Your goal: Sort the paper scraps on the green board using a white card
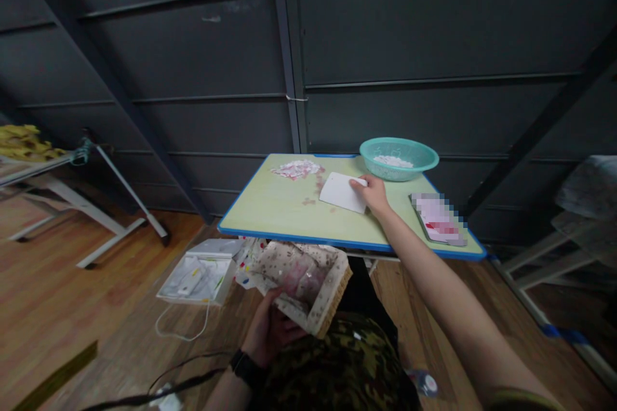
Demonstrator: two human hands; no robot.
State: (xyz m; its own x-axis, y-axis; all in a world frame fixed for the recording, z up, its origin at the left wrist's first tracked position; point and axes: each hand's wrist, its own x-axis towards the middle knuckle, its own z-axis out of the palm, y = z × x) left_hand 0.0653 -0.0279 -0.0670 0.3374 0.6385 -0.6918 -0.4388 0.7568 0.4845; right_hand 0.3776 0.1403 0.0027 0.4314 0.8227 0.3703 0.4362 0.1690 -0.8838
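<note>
My left hand [268,332] grips the near edge of a cloth-lined wicker basket [332,295], held below the front edge of the small yellow-green table [270,209]. Pinkish scraps lie inside the basket. My right hand [372,194] reaches across the table and pinches the right edge of a flat white card [341,192] that lies on the tabletop. A heap of small white and pink scraps [297,169] sits at the table's far side, left of the card.
A teal plastic bowl [398,158] holding white bits stands at the table's far right corner. A blurred-out flat object [438,218] lies at the right edge. An open white box [201,271] with a cable sits on the wooden floor. Dark metal wall behind; white frames at both sides.
</note>
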